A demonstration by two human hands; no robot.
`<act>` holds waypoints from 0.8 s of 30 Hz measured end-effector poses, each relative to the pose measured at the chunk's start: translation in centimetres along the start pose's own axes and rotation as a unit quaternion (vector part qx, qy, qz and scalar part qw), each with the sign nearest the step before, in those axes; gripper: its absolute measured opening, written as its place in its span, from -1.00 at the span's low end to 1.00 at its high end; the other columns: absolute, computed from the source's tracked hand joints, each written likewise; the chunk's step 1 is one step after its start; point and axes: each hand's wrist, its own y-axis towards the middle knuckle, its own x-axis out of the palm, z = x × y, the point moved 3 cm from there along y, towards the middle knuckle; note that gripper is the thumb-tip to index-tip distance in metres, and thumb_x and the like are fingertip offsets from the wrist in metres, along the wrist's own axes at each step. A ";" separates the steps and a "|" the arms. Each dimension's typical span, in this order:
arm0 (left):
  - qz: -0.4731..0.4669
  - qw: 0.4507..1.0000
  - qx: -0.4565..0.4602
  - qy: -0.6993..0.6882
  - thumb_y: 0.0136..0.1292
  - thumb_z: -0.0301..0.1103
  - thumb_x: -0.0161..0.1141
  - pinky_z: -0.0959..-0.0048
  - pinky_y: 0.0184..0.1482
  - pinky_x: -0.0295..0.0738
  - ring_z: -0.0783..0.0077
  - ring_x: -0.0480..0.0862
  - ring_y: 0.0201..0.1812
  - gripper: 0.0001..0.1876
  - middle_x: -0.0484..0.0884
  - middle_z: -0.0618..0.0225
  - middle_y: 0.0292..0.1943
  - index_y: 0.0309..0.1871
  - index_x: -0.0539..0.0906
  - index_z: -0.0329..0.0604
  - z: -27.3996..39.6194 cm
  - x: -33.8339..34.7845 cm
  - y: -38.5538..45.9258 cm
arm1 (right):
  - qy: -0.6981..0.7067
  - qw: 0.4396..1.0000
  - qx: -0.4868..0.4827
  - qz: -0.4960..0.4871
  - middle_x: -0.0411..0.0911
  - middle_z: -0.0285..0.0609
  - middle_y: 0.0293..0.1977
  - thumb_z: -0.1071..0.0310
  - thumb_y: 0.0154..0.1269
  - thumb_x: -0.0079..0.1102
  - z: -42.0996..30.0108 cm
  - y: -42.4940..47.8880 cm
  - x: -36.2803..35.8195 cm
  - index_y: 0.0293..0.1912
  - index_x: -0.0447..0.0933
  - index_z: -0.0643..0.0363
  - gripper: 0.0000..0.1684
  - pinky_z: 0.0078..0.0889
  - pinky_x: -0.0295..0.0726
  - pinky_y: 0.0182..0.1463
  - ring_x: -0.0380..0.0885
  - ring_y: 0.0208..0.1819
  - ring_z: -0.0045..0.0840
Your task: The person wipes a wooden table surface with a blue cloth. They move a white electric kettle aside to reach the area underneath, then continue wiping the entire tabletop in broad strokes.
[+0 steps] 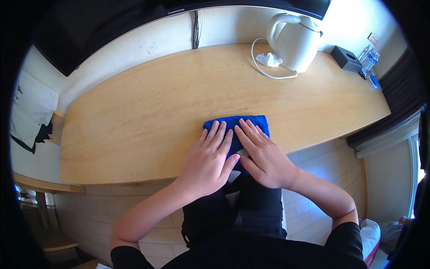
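A folded blue cloth [236, 144] lies at the front edge of a light wooden desk [134, 117], right before me. My left hand [209, 163] rests flat on its left part, palm down and fingers spread. On the right part, my right hand [268, 159] is also laid palm down, its fingers pointing forward and to the left. Both thumbs angle inward and come close together near the cloth's lower middle. Neither hand grips anything. Much of the cloth is hidden beneath the palms.
A white electric kettle [297, 47] with a looped cord stands at the back right, beside crumpled clear plastic [268, 60]. Farther right are a dark tissue box [347, 59] and a plastic bottle [370, 60]. A Changhong television [134, 28] hangs above the desk's back edge.
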 end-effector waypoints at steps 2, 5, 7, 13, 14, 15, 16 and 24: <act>-0.014 1.000 -0.007 0.010 0.62 -0.10 -0.09 -0.14 0.63 -0.06 -0.23 0.02 0.67 -0.29 0.09 -0.33 0.62 0.57 0.17 -0.58 0.1 0.9 0.7 | -0.060 0.998 -0.013 -0.012 0.09 0.44 0.54 0.06 0.54 -0.15 0.0 0.6 0.7 0.52 0.12 0.55 -0.17 0.04 -0.09 0.69 -0.01 0.65 0.12; -0.006 1.000 0.006 0.019 0.61 -0.10 -0.08 -0.18 0.62 -0.07 -0.23 0.00 0.68 -0.26 0.03 -0.33 0.63 0.60 0.10 -0.56 -0.7 1.3 1.4 | -0.105 0.994 -0.028 -0.021 0.07 0.39 0.56 0.04 0.56 -0.20 0.7 1.5 1.1 0.52 0.11 0.56 -0.16 0.05 -0.12 0.70 -0.04 0.66 0.07; -0.010 1.000 0.007 -0.005 0.62 -0.03 -0.08 -0.17 0.64 -0.17 -0.19 -0.06 0.69 -0.21 -0.02 -0.27 0.65 0.62 0.03 -0.52 -2.1 1.7 2.1 | -0.113 0.993 -0.033 -0.025 0.07 0.38 0.56 0.03 0.55 -0.21 1.5 2.6 0.9 0.51 0.10 0.58 -0.15 0.05 -0.13 0.70 -0.04 0.66 0.08; 0.006 1.000 -0.016 0.018 0.63 0.24 -0.30 0.00 0.69 -0.27 -0.04 -0.12 0.72 -0.11 -0.06 -0.15 0.69 0.65 -0.01 -0.45 -7.3 2.3 7.7 | -0.147 0.988 -0.040 0.030 0.14 0.38 0.53 0.00 0.53 -0.17 6.2 8.4 1.6 0.49 0.13 0.59 -0.13 0.07 -0.07 0.69 0.06 0.62 0.12; 0.008 1.000 -0.017 0.009 0.61 0.30 -0.34 0.05 0.70 -0.26 -0.03 -0.12 0.72 -0.07 -0.06 -0.14 0.69 0.65 -0.01 -0.45 -8.5 2.3 9.1 | -0.160 0.985 -0.041 0.045 0.15 0.37 0.52 0.00 0.53 -0.17 7.3 9.8 1.8 0.49 0.14 0.58 -0.13 0.07 -0.06 0.69 0.07 0.61 0.11; 0.010 1.000 -0.017 0.000 0.59 0.35 -0.39 0.09 0.70 -0.24 -0.01 -0.13 0.72 -0.04 -0.06 -0.13 0.69 0.65 -0.01 -0.44 -9.6 2.0 10.8 | -0.173 0.982 -0.040 0.060 0.16 0.37 0.52 0.00 0.52 -0.16 8.5 11.2 1.8 0.49 0.14 0.57 -0.14 0.06 -0.06 0.69 0.08 0.61 0.11; 0.011 1.000 -0.009 0.006 0.57 0.40 -0.37 0.14 0.70 -0.20 -0.02 -0.12 0.72 0.00 -0.05 -0.13 0.69 0.65 -0.01 -0.46 -10.9 1.6 12.5 | -0.179 0.980 -0.042 0.074 0.17 0.34 0.52 0.01 0.52 -0.16 9.5 12.7 1.6 0.49 0.15 0.55 -0.15 0.05 -0.05 0.69 0.08 0.61 0.09; 0.064 0.995 -0.065 -0.051 0.41 0.62 -0.44 0.09 0.70 -0.23 0.01 -0.05 0.71 0.16 0.05 -0.11 0.67 0.65 0.08 -0.39 -21.3 1.5 23.3 | -0.239 0.952 -0.092 0.169 0.35 0.21 0.43 0.07 0.58 -0.18 18.2 25.3 2.6 0.41 0.35 0.39 -0.33 0.09 0.21 0.59 0.27 0.52 0.02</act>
